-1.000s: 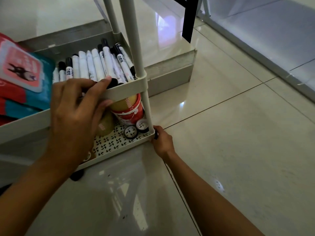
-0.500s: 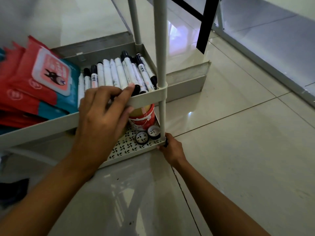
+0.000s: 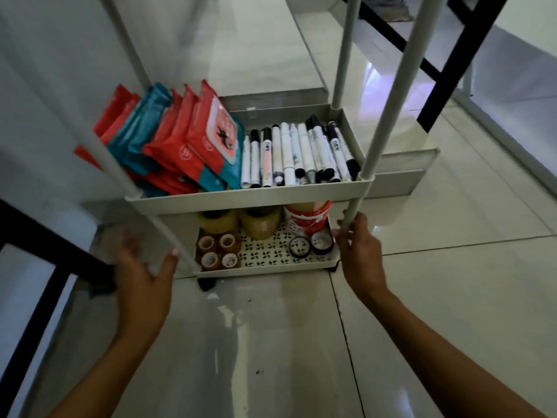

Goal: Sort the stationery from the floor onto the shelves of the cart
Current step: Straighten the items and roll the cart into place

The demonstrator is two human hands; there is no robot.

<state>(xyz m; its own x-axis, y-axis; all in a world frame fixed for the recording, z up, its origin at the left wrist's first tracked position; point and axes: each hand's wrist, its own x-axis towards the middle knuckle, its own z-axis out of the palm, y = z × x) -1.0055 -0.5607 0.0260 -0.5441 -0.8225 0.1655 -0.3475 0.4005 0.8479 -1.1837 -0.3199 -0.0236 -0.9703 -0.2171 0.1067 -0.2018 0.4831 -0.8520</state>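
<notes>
Glossy pale floor tiles (image 3: 452,297) carry a white cart (image 3: 250,198) standing against a wall. Right hand (image 3: 360,251): fingers curled around the cart's front right post (image 3: 351,217), just above the bottom shelf. Left hand (image 3: 141,276): blurred, fingers spread and relaxed beside the front left post (image 3: 164,233), holding nothing; contact cannot be confirmed. Middle shelf holds red and teal packets (image 3: 180,140) at left, markers (image 3: 298,155) laid side by side at right. Bottom shelf (image 3: 271,265) holds large and small tape rolls (image 3: 256,226).
</notes>
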